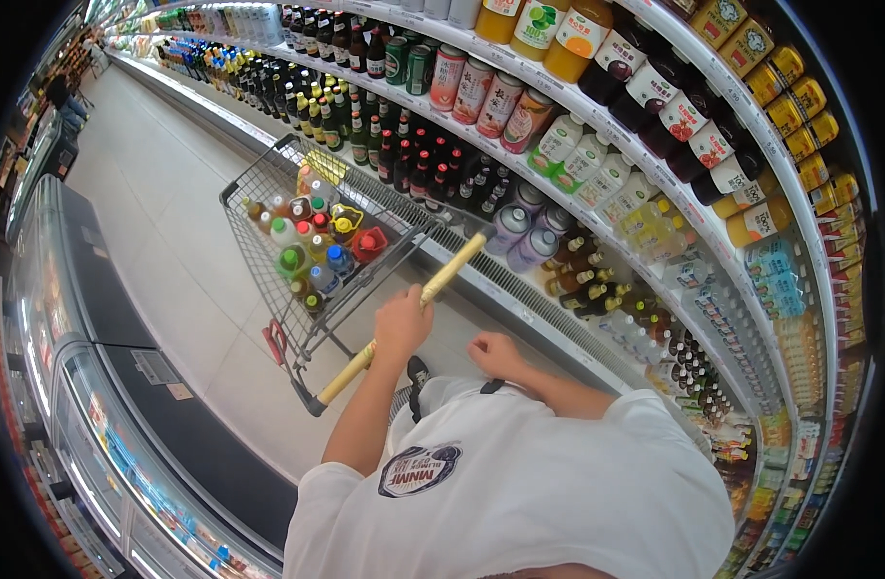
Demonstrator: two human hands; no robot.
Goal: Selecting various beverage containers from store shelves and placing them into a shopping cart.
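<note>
My left hand (402, 324) is closed around the yellow handle bar (453, 268) of a shopping cart (248, 250), which stands in front of me at a slant. Inside its wire basket sit several capped bottles, among them a green-capped bottle (283, 230), a blue-capped bottle (339, 259) and a red-topped container (370, 242). A yellow package (323, 166) lies at the basket's far end. Before my body, near the shelf base, my right hand (494, 354) hangs with curled fingers, touching neither cart nor shelf. Nothing shows in it.
A refrigerated drinks shelf (507, 297) curves along my right, with beer bottles (420, 170), cans (475, 87) and juice bottles (583, 43). Chest freezers (88, 405) line the left. The tiled floor (146, 166) runs between them. A person (66, 98) is far up the aisle.
</note>
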